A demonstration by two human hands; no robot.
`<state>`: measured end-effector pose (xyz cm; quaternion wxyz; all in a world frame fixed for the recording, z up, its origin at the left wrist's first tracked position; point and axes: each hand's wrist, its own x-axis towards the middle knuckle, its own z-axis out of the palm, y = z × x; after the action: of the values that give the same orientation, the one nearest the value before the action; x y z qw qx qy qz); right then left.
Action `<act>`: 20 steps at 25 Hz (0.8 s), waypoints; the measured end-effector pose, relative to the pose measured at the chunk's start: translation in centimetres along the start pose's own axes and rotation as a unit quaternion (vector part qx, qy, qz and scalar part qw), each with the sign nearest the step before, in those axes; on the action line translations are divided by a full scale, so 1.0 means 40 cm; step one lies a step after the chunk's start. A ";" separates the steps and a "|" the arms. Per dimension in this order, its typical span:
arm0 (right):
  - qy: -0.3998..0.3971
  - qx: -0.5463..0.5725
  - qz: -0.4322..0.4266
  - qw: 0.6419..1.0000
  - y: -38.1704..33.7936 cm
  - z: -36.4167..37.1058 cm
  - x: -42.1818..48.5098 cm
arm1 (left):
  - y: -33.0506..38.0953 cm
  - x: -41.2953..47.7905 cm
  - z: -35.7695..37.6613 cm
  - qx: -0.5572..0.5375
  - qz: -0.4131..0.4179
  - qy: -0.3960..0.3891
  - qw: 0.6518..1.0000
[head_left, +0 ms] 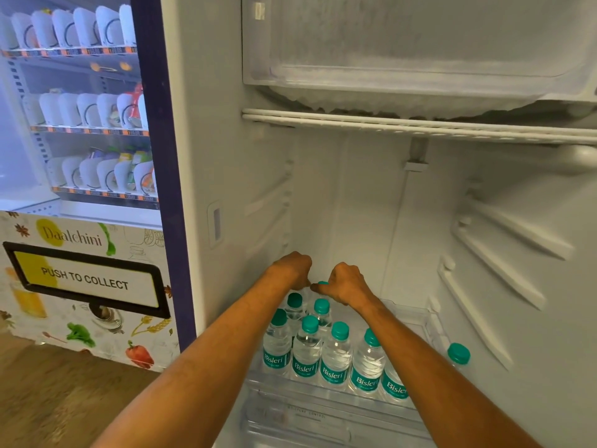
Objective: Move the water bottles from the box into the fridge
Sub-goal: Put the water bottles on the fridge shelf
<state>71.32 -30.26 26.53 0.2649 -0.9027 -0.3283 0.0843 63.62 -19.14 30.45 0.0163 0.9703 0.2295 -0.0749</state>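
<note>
Bisleri water bottles (307, 350) stand in rows on the fridge (355, 189) bottom shelf (400, 316). At the back left, the right hand (345, 284) pinches the teal cap of the back bottle (322, 282). The left hand (292, 268) is curled beside it, but its hold cannot be told. This looks like the placing step. Next, the hands should let go and draw back without toppling the front rows.

Water bottles (306, 350): clear, with teal caps and teal labels in white lettering. Fridge (371, 205) interior reads white to pale grey on my feed; frost (403, 101) white. Vending machine (155, 124): dark purple frame, orange shelf strips, white pouches (87, 108). Its lower panel (97, 344): white, printed with vegetables and spices, yellow patches, black lettering. Floor (48, 399) I log as brown wood grain.
</note>
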 end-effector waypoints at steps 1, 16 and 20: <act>0.005 0.005 -0.007 1.000 0.003 -0.014 -0.008 | 0.003 -0.009 -0.006 -0.022 -0.008 0.027 0.999; 0.151 -0.115 -0.153 0.970 -0.008 -0.077 -0.372 | 0.030 -0.382 0.099 -0.086 0.058 0.290 0.951; 0.153 -0.055 -0.188 0.969 -0.027 0.009 -0.510 | -0.025 -0.560 0.161 -0.099 0.097 0.320 0.937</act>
<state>54.89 -42.42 26.35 0.2735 -0.8398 -0.4521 -0.1246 42.48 -28.59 27.49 0.0450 0.9541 0.1337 0.2641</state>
